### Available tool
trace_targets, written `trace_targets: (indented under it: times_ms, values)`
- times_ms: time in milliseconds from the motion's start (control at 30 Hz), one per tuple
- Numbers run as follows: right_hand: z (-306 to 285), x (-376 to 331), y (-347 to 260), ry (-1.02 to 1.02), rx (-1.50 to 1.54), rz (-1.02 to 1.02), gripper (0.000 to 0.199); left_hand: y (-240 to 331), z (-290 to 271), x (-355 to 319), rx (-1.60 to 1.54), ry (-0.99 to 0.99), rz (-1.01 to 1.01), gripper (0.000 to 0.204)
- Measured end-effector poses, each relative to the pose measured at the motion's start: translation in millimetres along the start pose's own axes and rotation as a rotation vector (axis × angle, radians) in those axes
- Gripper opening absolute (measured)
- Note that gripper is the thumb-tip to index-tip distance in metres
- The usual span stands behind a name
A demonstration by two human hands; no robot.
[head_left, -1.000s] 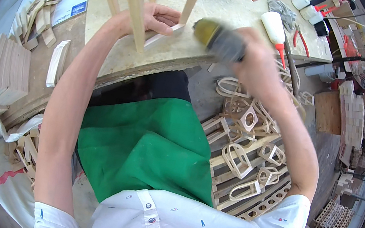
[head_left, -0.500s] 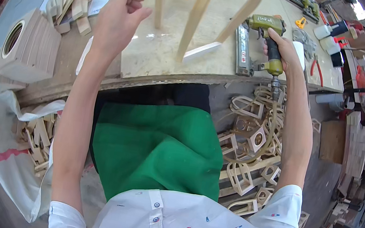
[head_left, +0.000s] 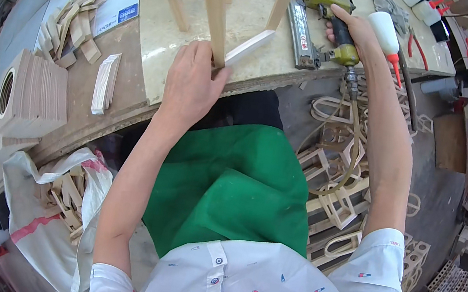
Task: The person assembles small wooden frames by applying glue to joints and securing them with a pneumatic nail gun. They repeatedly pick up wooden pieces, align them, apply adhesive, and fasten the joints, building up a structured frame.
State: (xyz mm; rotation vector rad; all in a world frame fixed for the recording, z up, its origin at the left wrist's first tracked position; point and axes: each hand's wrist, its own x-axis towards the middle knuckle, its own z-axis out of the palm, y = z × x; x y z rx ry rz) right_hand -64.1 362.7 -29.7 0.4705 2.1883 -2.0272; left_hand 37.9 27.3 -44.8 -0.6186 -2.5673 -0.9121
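My left hand [head_left: 188, 86] is closed around the foot of a pale wooden leg [head_left: 214, 13] at the bench's front edge. The leg belongs to a wooden frame whose top is cut off by the picture's edge. A short pale wood strip [head_left: 250, 48] runs from that foot to another leg [head_left: 284, 0]. In my right hand [head_left: 352, 33] is an olive-green nail gun [head_left: 326, 0], gripped by its black handle and resting on the bench right of the frame. A glue bottle [head_left: 384, 30] with a red nozzle lies beside my right wrist.
Loose wood pieces [head_left: 75, 20], stacked strips [head_left: 106, 82] and a block of boards with round holes [head_left: 38, 90] lie on the left. Red pliers [head_left: 416, 48] lie right. An air hose [head_left: 352, 147] hangs past small wooden frames [head_left: 335, 209] below; a white sack [head_left: 42, 219] holds offcuts.
My left hand has come down and right onto the foot of the wooden leg and closed there. The frame's legs have shifted and turned. My right hand still holds the nail gun.
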Motion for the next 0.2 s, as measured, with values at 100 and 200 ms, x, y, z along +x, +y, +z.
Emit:
trace_targets:
  times_ms: [100, 200]
  values:
    - [-0.9, -3.3, 1.0, 0.002, 0.013, -0.013, 0.044, -2.2, 5.4, 1.1, 0.025, -0.007, -0.021, 0.026]
    - [-0.1, -4.3, 5.2, 0.010, 0.009, -0.035, 0.045, -1.6, 6.7, 1.5, 0.042, -0.032, -0.070, 0.027]
